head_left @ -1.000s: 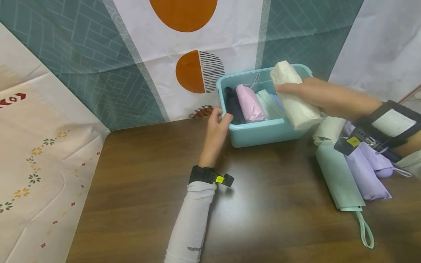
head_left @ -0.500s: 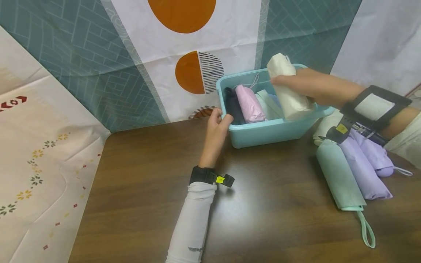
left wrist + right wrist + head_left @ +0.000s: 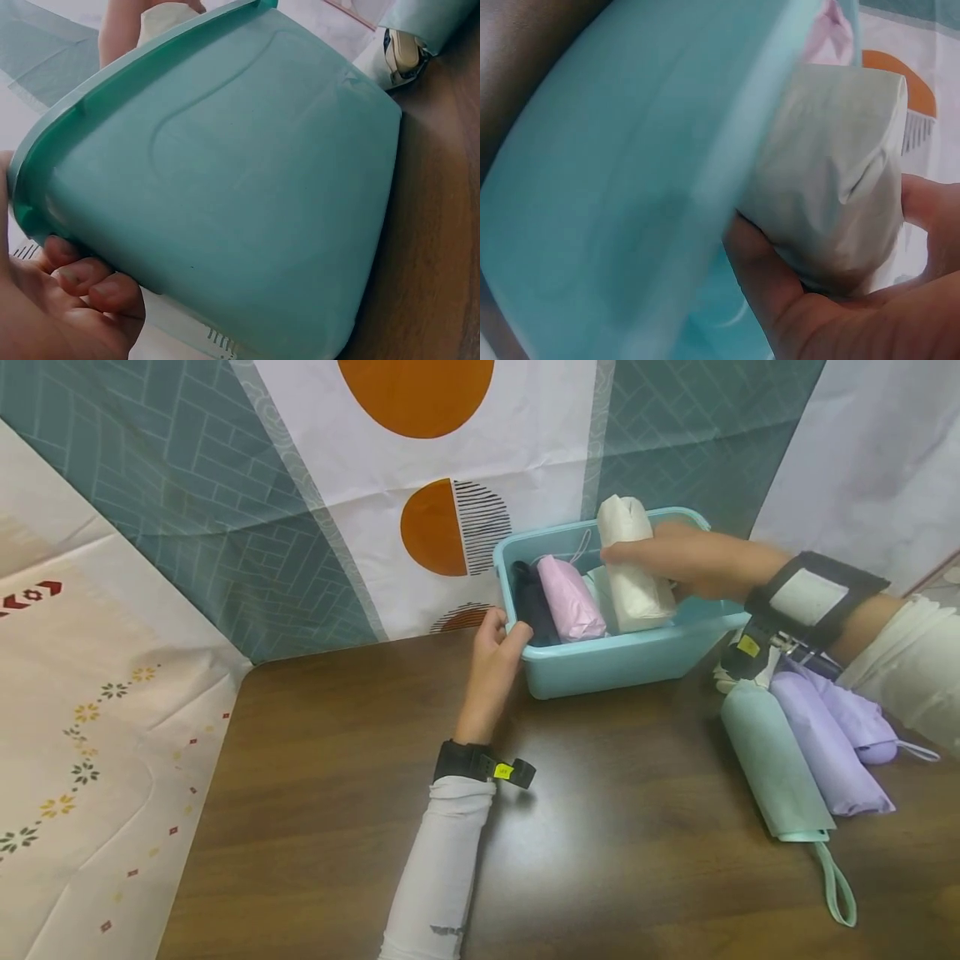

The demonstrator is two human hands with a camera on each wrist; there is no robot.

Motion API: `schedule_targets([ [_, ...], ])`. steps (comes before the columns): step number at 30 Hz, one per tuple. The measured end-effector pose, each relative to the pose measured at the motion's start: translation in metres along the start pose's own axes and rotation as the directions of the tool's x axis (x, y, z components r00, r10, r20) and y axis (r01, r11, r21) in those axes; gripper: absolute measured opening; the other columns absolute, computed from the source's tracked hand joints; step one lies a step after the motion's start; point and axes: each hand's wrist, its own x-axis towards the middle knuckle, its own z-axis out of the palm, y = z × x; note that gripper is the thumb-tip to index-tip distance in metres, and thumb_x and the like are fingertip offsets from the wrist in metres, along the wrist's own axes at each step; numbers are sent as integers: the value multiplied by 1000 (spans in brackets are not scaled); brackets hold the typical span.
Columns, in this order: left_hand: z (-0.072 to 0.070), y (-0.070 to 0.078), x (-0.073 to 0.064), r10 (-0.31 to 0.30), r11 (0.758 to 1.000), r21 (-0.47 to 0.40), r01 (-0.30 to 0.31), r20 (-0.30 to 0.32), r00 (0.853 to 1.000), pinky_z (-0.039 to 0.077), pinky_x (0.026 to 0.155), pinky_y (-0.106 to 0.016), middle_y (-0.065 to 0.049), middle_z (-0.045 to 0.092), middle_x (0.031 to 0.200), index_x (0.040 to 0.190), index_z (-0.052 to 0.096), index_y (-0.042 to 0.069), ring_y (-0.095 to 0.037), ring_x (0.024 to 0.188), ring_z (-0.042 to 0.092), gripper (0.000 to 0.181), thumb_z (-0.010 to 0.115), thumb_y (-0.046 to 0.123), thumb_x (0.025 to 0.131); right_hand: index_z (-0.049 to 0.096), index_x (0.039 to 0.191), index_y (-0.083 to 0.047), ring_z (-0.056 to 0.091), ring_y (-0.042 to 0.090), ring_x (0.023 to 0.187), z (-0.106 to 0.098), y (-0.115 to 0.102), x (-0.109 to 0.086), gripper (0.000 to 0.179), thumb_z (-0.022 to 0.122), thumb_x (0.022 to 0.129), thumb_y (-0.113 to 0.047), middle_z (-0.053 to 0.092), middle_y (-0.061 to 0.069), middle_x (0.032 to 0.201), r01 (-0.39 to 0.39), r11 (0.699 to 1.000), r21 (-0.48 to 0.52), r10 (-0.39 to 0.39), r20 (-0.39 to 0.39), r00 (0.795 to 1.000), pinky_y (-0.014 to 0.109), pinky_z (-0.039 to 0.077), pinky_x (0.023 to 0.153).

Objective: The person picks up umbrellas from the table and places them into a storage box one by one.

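Note:
A light blue plastic bin (image 3: pixel 600 670) stands at the back of the table. My left hand (image 3: pixel 489 667) grips its left front corner at the rim; in the left wrist view, curled fingers (image 3: pixel 90 277) show under that rim. My right hand (image 3: pixel 697 560) holds a cream folded umbrella (image 3: pixel 636 581), thumb on one side and fingers on the other, tilted over the bin's opening. Its lower end dips inside the rim in the right wrist view. In the bin lie a black folded umbrella (image 3: pixel 532 606), a pink one (image 3: pixel 572 600) and a pale green one, partly hidden by the cream umbrella.
Right of the bin, a green folded umbrella (image 3: pixel 776 760) with a strap lies on the wooden table (image 3: pixel 337 827). Beside it are two lavender umbrellas (image 3: pixel 832 747) and a pale one, partly hidden by my right wrist. A patterned cloth (image 3: pixel 315 468) hangs behind.
My right hand has carried the cream umbrella leftward and lower into the bin, beside the pink one. My left hand has stayed at the bin's corner.

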Motion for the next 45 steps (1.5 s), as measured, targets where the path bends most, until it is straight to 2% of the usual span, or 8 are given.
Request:
schedule_targets([
  [3,0,0,0,2,1000,-2,-2,-1,1000,36,59,-28,-9,41,77,98,47,12,-21,67,43,19,52,27,86,31,140,5,52,30,109,4,3,2,78,47,95,-58,47,19,125,-14,999,-38,15,16,1000,45,47,86],
  [9,1,-1,0,1,1000,-9,-1,-6,1000,34,56,-27,-9,40,74,96,46,12,-21,63,40,19,52,26,86,31,137,8,47,34,112,12,6,6,84,50,92,-61,43,20,125,-81,988,-134,80,-17,997,46,48,85],
  [15,0,-2,0,2,1000,-9,-2,-8,1000,35,56,-27,-9,40,75,97,46,12,-21,63,40,19,52,26,86,21,142,10,40,39,119,17,11,9,88,50,94,-57,36,23,131,-107,987,-117,106,-18,994,52,43,91],
  [23,2,-3,0,-7,1000,7,7,-11,1000,35,56,-27,-8,40,76,97,46,12,-20,64,41,20,52,27,85,20,141,10,42,38,113,19,17,9,84,52,95,-52,35,22,129,-82,992,-97,79,-39,996,53,44,89],
  [31,2,-3,1,21,1000,-15,-21,-18,1000,32,54,-26,-6,36,71,93,44,11,-17,61,38,18,52,24,84,19,147,8,44,35,115,18,21,14,88,56,93,-51,33,22,136,-58,992,-107,55,-39,998,48,47,85],
  [37,2,-4,2,20,1000,-8,-20,-22,1000,33,54,-27,-7,37,71,94,44,12,-18,61,38,17,52,24,85,16,148,6,46,34,115,18,24,13,89,57,93,-50,28,23,143,-47,990,-137,41,-41,998,46,45,89],
  [41,3,-4,2,21,1000,-15,-22,-21,1000,32,54,-27,-6,36,71,93,43,12,-18,60,38,17,52,24,85,19,148,6,46,33,113,18,27,12,88,55,93,-52,32,24,142,-27,976,-215,16,-52,999,46,42,90],
  [45,3,-4,2,18,1000,-20,-19,-22,1000,32,54,-27,-7,36,71,94,44,12,-18,60,38,17,52,24,84,23,147,7,44,34,111,18,28,14,85,54,93,-53,38,24,138,-4,948,-318,-14,-56,998,47,38,88],
])
